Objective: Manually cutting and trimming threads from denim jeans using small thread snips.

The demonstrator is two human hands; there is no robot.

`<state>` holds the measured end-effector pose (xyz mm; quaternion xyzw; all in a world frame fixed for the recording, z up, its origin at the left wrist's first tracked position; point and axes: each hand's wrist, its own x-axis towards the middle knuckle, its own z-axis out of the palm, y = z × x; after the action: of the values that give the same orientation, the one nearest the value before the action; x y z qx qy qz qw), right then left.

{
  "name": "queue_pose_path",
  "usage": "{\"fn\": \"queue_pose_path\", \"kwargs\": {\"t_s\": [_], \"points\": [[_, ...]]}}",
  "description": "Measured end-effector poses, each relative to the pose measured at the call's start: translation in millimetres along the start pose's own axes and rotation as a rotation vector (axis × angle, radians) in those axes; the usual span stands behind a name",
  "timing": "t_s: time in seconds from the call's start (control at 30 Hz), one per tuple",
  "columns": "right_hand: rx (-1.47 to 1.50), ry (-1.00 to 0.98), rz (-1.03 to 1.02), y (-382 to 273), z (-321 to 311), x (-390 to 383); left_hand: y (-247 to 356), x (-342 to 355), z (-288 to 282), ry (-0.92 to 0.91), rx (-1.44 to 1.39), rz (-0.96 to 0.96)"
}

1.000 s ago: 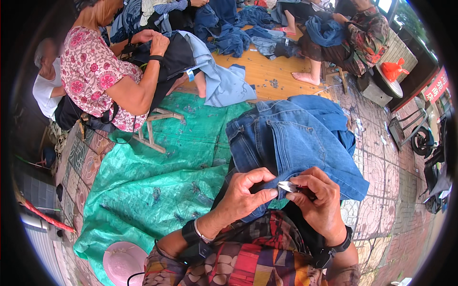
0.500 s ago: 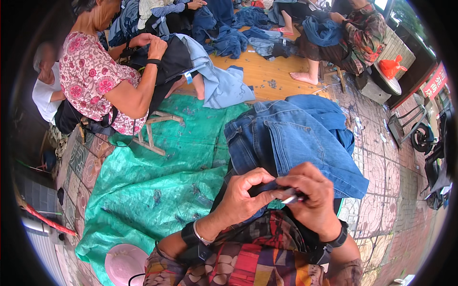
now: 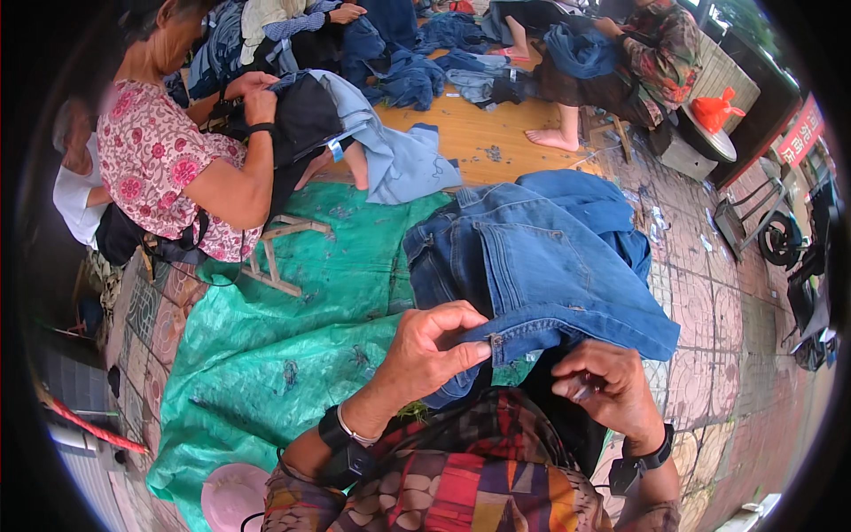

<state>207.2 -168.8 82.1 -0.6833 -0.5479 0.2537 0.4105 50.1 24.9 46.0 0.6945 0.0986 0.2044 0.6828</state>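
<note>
Blue denim jeans (image 3: 554, 266) lie across my lap, with a pocket and stitched seams facing up. My left hand (image 3: 424, 355) pinches the narrow denim band near its loop, thumb on top. My right hand (image 3: 603, 390) is a little below and right of that band, apart from it, fingers curled round small snips (image 3: 585, 386), whose blades are mostly hidden and blurred. Patterned cloth (image 3: 483, 479) covers my body below both hands.
A co-worker in pink floral top (image 3: 177, 168) sits left handling dark garments. Other workers and denim piles (image 3: 408, 80) occupy the wooden board (image 3: 496, 160). A green tarp (image 3: 248, 372) spreads below, with a pink hat (image 3: 230, 496). A red bag (image 3: 722, 120) sits right.
My right hand has pulled away from the band, down and right, taking the snips along. My left hand has shifted slightly left, still gripping denim, and more of the band shows.
</note>
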Motion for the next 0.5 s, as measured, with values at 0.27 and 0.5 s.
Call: {"fn": "queue_pose_path", "kwargs": {"t_s": [0.27,0.5], "points": [[-0.249,0.263,-0.330,-24,29,47,8,0,19,0.116,0.321,0.267],[0.030,0.197,-0.306,-17,11,48,5,-4,16,0.118,0.337,0.254]]}}
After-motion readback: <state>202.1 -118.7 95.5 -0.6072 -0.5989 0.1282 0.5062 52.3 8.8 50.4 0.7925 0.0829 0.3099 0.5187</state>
